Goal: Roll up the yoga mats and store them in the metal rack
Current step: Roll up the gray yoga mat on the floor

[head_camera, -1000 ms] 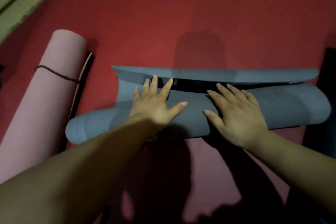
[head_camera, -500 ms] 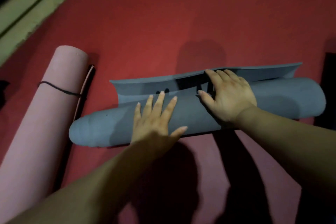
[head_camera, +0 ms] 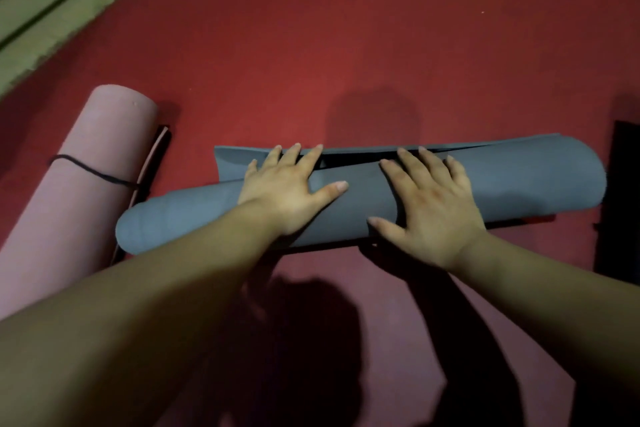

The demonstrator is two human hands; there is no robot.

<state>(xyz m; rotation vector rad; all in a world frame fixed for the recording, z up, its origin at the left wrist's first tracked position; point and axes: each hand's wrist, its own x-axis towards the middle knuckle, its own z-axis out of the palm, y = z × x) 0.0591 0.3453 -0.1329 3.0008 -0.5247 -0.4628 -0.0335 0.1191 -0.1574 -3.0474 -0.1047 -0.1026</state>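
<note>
A grey yoga mat (head_camera: 519,184) lies across the red floor as a thick roll, its loose end flap standing up along the far side. My left hand (head_camera: 287,191) lies flat on the roll left of centre, fingers spread and reaching over the gap to the flap. My right hand (head_camera: 429,204) presses flat on the roll right of centre, fingers straight toward the flap's edge. A pink yoga mat (head_camera: 79,191) lies rolled at the left, tied with a black cord (head_camera: 93,172). No metal rack is in view.
Red floor (head_camera: 346,28) stretches beyond and in front of the grey mat. A pale green strip (head_camera: 55,14) borders the floor at the top left. A dark object (head_camera: 623,201) lies at the right edge, just past the roll's end.
The loose flap has become narrower as the roll moved away from me. My left hand slid up to the flap; my right hand moved back and to the right on the roll.
</note>
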